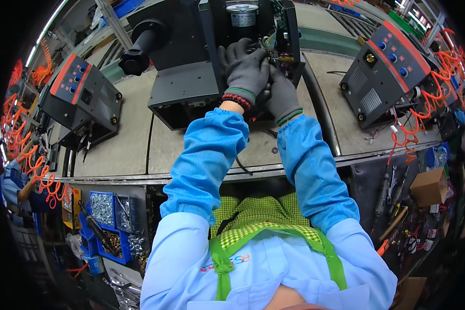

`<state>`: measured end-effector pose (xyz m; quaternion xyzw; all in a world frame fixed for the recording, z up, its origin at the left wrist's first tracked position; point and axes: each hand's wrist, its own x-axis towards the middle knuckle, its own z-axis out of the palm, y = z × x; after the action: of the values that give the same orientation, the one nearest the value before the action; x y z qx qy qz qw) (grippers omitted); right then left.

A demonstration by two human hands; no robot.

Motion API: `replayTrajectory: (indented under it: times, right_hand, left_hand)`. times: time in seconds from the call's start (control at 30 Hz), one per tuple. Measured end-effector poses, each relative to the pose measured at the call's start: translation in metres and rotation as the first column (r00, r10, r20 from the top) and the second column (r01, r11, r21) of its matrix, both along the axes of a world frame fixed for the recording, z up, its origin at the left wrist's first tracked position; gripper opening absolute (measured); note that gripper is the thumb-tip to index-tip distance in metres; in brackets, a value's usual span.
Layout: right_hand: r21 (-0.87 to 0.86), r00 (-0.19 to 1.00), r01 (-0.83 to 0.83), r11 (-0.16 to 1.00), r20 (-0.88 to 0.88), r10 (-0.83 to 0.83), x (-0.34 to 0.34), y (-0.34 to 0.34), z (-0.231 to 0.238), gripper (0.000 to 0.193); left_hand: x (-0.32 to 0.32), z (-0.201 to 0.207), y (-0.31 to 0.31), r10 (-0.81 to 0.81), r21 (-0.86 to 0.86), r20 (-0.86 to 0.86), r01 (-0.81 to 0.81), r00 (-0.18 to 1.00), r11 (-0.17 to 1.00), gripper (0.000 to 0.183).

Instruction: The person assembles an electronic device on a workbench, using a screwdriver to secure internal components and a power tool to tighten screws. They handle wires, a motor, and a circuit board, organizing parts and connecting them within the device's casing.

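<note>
A: Where are the hands?

B: Both are gloved in grey and pushed into an open bay. The left hand (244, 70) lies across the fingers of the right hand (284, 96), which sits lower and to the right.

A: Gripping anything?

B: I can't tell. The left fingers are slightly spread over the inner parts, and the right fingertips are hidden.

A: And the thing they're working in?

B: A dark grey machine housing (186, 80), directly ahead of the person, with a brass-coloured fitting (285, 60) just beyond the right hand. A cylindrical motor-like part (243, 19) stands farther in, its long axis seemingly upright, silver cap on top. The left hand is nearer to it, fingertips just short of its base in this view.

A: What's it all resting on?

B: A pale, worn workbench (123, 147), with a loose black cable end (243, 166) near its front edge.

A: Beyond that?

B: Orange-trimmed welding machines flank the housing, the left unit (80, 98) and the right unit (377, 77) both well apart from it. Coiled orange hoses (446, 59) hang at the sides, and a roller conveyor (346, 23) runs behind.
</note>
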<state>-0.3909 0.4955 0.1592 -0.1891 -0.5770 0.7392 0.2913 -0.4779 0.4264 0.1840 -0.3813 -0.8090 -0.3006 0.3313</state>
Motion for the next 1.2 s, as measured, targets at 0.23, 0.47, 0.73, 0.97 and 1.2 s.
replayTrajectory:
  times: [0.23,0.47,0.73,0.97,1.2]
  right_hand:
    - [0.092,0.952,0.257,0.962,-0.195,-0.235,-0.045,0.000,-0.024,0.031]
    - [0.766,0.872,0.365,0.530,-0.082,-0.482,-0.056,0.001,-0.026,0.032]
    - [0.011,0.891,0.371,0.928,-0.284,-0.353,-0.054,-0.013,-0.014,0.032]
    - [-0.329,0.859,0.069,0.942,-0.461,-0.224,-0.062,-0.007,-0.022,0.032]
    - [-0.378,0.855,0.163,0.911,-0.406,-0.322,-0.063,-0.015,-0.015,0.032]
  left_hand:
    - [-0.010,0.002,-0.004,-0.096,-0.077,0.045,0.099,0.994,0.992,0.026]
    - [-0.017,0.004,-0.006,-0.123,-0.138,0.094,0.135,0.988,0.981,0.029]
    - [-0.014,0.011,-0.009,-0.127,-0.198,0.066,0.138,0.990,0.970,0.031]
    - [-0.014,0.011,-0.013,-0.131,-0.194,0.059,0.140,0.990,0.971,0.031]
    - [-0.016,0.012,-0.011,-0.120,-0.215,0.087,0.137,0.989,0.967,0.032]
